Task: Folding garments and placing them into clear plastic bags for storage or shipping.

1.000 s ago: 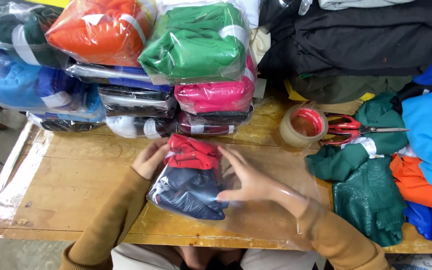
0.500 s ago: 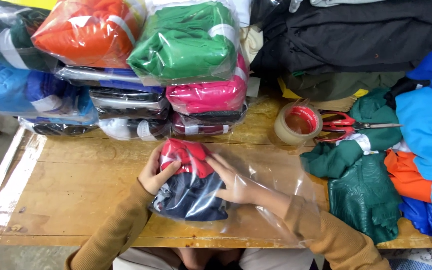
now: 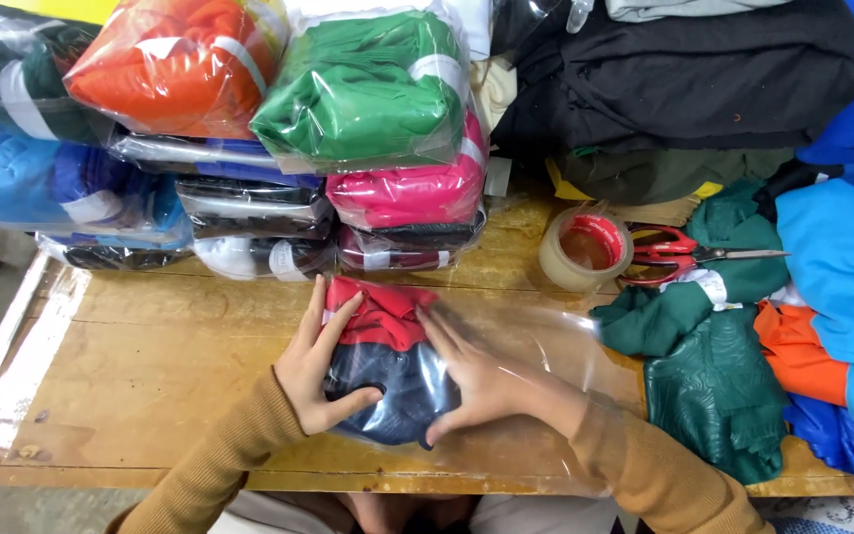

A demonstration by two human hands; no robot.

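Both hands lay flat on a folded red and navy garment that sat inside a clear plastic bag near the front edge of the wooden table. The left hand pressed on the bundle's left side, fingers spread, thumb hooked across the navy part. The right hand pressed on the right side through the plastic, palm down, fingers open and pointing up toward the red part. Neither hand was closed around anything; they squeezed the bundle between them. The loose end of the bag trailed to the right over the right wrist and sleeve.

Just behind the bundle stood a stack of bagged clothes, with orange, green, pink, blue and dark packs piled on each other, close enough to crowd the far side. To the right, a roll of tape sat on the table beside red-handled scissors. Beyond these lay a heap of loose clothes in dark green, orange and blue, near the bag's open end. A pile of dark fabric filled the far right corner.
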